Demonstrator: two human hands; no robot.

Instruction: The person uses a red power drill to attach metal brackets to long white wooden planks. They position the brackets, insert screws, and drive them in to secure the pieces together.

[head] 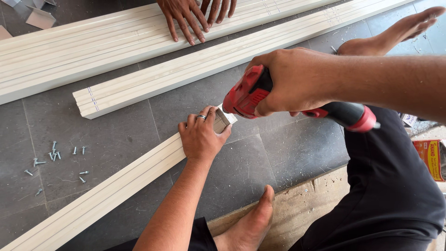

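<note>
- Grey tiled floor (121,125) under me, dusty, with a strip of cardboard (297,204) along my near side where my bare foot (253,223) rests.
- My left hand (200,137) is clamped over the far end of the cream moulded strip (102,195), ring finger on top, pinning it flat to the floor.
- That strip runs long and diagonal, from bottom left up towards the centre, so its end sits right in front of me, between my two hands.
- There's a small metal bracket (224,120) at that end, just past my left fingertips.
- My right hand (288,86) is wrapped tight round the red and black power screwdriver (260,95), nose pointing down-left and meeting the bracket, as far as I can tell.
- So the tool comes in from the right, along the strip's own line; the right hand is the nearer one to the tip.
- Loose screws (53,155) lie scattered well off to the left, beyond my left arm.
- Two more cream lengths (186,69) lie across the floor beyond, roughly parallel, with bare tile between them and my strip.
- Another person's hands (195,16) press flat on the farthest length, well apart from mine.
- Open floor right of the strip end, under the tool.
</note>
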